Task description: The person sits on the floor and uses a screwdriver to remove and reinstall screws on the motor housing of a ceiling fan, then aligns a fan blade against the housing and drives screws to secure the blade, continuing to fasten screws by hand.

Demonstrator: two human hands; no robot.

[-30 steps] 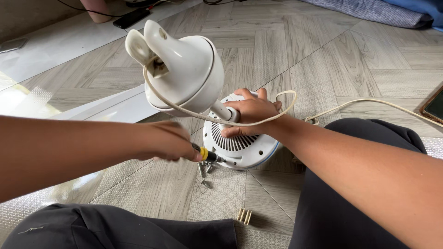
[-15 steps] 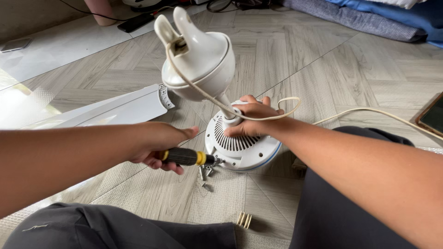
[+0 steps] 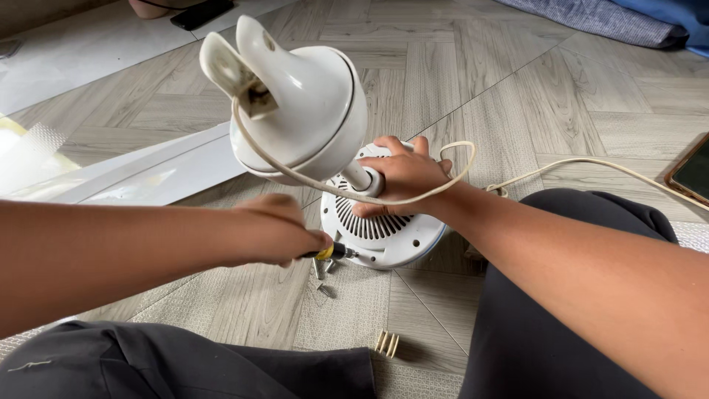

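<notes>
A white fan motor housing (image 3: 399, 229) with vent slots lies on the wood-pattern floor. Its white dome-shaped rear cover (image 3: 303, 103) sticks up toward me, with a cream cord (image 3: 458, 155) looped around it. My right hand (image 3: 402, 177) grips the housing at the neck under the dome. My left hand (image 3: 277, 229) is closed on a black and yellow screwdriver (image 3: 329, 253) whose tip meets the housing's left edge. Loose metal screws (image 3: 323, 277) lie on the floor just below the tip.
A long white panel (image 3: 148, 177) lies on the floor to the left. Small wooden pieces (image 3: 387, 343) sit near my legs. The cord (image 3: 591, 166) runs off to the right past a dark device (image 3: 690, 174). Blue fabric (image 3: 628, 22) lies far back.
The view has shifted and the dome sits lower and larger in frame. My left hand has turned over the screwdriver, hiding most of its handle. My right hand keeps its grip.
</notes>
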